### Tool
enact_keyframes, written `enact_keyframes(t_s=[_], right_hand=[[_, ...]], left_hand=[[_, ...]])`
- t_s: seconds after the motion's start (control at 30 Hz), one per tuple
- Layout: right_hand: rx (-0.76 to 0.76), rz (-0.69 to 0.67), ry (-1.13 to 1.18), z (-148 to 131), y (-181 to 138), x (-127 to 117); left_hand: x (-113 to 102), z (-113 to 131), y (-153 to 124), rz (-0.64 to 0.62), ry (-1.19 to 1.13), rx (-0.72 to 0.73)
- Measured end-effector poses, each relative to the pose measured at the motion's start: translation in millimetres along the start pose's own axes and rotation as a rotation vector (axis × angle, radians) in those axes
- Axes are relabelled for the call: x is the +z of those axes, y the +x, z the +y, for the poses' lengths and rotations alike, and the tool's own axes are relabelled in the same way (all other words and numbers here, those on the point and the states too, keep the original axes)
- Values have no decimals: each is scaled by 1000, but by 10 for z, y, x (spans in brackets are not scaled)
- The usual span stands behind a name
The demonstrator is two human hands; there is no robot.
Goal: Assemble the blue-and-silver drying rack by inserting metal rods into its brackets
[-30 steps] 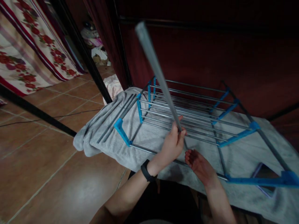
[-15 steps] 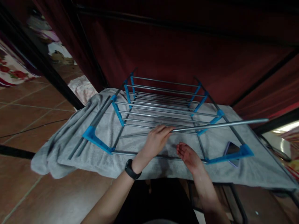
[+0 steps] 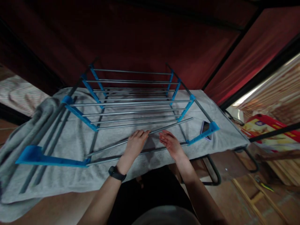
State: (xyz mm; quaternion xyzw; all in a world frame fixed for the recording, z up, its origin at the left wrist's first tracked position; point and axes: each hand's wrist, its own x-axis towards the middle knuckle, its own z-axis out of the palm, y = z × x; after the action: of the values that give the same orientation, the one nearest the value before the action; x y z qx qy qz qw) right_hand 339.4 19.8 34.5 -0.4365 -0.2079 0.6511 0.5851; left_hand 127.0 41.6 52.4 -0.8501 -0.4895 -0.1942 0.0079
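Down at the near edge of the gray blanket (image 3: 223, 132), the left hand (image 3: 136, 143) has its fingers curled around a loose metal rod (image 3: 173, 125), so that one's gripping. The rod sits at a slant across the near part of the rack (image 3: 140, 102), with its left end lower and nearer and its right end farther off, pointing toward the phone (image 3: 206, 128). That left end is right by the inner corner of the near left blue bracket (image 3: 51, 159) (honestly can't tell if they're touching).

The right hand (image 3: 170, 143) isn't closed on anything: palm partly turned up, fingers loosely bent, just beside the rod and to the right of the left hand. Can't tell whether the fingertips brush the metal.

As for the rack, it's lying on the blanket, thin bars running left to right with blue pieces at both sides, the far end close to the dark red curtain (image 3: 140, 37). The phone lies at the right, partly hidden by the near right blue bracket (image 3: 203, 134). Over on the left, two more loose poles (image 3: 40, 175) lie next to each other, passing under that near left bracket. There's a black wristband (image 3: 117, 173) on the left wrist, and off to the far right, some red and yellow packaging (image 3: 264, 129).
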Motion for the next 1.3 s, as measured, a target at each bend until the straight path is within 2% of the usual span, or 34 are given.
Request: enact_keyframes(t_s=[0.1,0.27,0.5,0.77,0.93,1.3], right_hand=[[-16,-15,37,31,30,-43],[44,17,83,124,121,-121],[68,148,109,187,282,-291],[17,231,169,120,406,-568],[24,264,150,126,495,-645],[81,258,84,170,625,-663]], left_hand=[[72,29,-17,-68,26,5],[194,23,-52,-127,45,7],[249,-201,-205,-137,62,-77],[120,-687,-682,-106,69,-292],[62,-847,-886,-90,45,-398],[111,-949,-995,-6,-72,-363]])
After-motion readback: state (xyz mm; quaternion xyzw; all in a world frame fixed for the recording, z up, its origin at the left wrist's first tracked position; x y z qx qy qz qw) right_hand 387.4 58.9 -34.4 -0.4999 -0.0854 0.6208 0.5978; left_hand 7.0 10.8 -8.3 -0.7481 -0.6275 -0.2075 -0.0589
